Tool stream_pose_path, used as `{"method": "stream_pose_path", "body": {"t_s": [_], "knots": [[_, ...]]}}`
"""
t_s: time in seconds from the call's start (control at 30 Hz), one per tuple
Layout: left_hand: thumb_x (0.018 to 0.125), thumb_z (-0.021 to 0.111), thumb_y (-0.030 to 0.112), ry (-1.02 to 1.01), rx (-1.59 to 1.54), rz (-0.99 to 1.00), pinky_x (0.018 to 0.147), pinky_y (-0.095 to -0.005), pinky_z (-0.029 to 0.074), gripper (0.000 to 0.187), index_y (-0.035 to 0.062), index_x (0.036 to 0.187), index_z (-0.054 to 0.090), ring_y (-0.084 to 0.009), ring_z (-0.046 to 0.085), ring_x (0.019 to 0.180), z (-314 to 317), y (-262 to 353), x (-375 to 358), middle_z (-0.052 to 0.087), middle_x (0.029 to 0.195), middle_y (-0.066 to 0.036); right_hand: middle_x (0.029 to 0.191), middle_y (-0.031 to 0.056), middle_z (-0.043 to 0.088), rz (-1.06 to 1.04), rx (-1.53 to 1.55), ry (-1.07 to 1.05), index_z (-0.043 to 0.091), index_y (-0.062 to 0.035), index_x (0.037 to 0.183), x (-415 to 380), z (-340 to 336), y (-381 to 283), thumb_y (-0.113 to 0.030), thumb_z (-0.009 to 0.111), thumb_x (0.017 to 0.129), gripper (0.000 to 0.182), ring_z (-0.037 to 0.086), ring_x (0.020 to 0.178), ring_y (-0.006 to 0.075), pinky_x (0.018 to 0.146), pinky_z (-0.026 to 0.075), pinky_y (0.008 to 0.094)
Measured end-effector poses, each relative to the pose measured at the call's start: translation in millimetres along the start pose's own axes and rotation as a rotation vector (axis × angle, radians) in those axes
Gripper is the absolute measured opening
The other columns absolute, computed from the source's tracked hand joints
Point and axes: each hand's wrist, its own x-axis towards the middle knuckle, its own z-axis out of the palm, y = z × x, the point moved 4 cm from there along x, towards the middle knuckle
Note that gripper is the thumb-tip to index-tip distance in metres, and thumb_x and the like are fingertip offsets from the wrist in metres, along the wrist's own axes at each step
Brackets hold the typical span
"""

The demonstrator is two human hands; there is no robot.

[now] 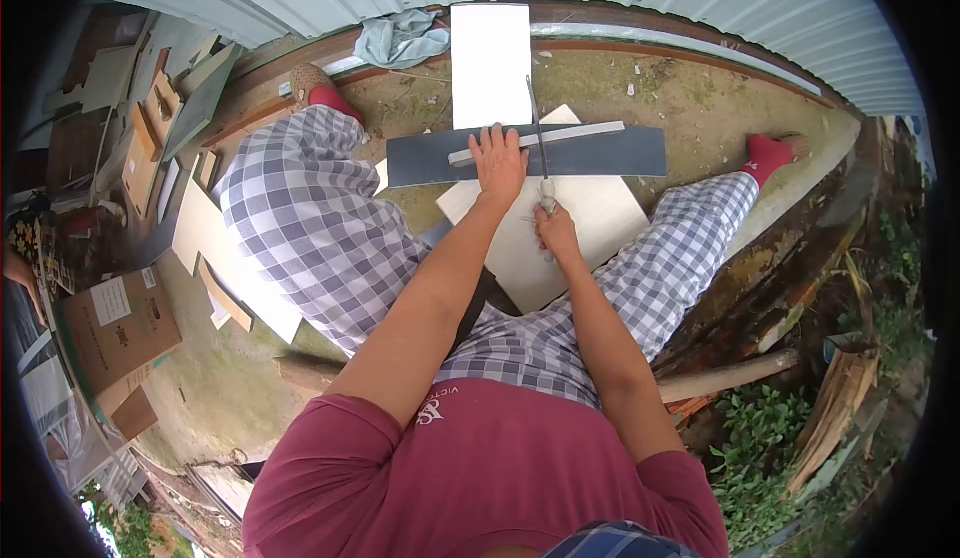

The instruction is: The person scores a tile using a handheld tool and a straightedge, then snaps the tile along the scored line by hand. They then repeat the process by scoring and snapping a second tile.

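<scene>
The dark gray strip [600, 153] lies across a pale tile [590, 228] between my legs. My left hand [498, 163] presses flat on it, fingers spread. At four o'clock from that, my right hand [556, 230] grips a thin cutting tool [540, 143]. A cardboard box [115, 328] sits far off at nine o'clock; I cannot see inside.

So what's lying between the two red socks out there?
In the head view, between the socks lies a dark board, pressed by the left hand.

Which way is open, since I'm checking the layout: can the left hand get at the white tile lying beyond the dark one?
Probably yes. The left hand presses flat on the dark tile, and the white tile lies just past it with nothing between.
</scene>
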Motion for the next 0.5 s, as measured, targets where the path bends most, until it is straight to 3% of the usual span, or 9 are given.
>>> {"method": "stream_pose_path", "body": {"t_s": [0.5], "knots": [[0.081, 0.067, 0.025, 0.024, 0.004, 0.006, 0.107, -0.0588, 0.021, 0.037, 0.0057, 0.11, 0.053, -0.037, 0.039, 0.124, -2.8, 2.9, -0.4, 0.047, 0.126, -0.018, 0.061, 0.0115, 0.06, 0.007, 0.021, -0.01, 0.058, -0.0016, 0.098, -1.9, -1.8, -2.1, -0.028, 0.054, 0.092, 0.028, 0.061, 0.047, 0.0233, 0.048, 0.051, 0.0367]]}}
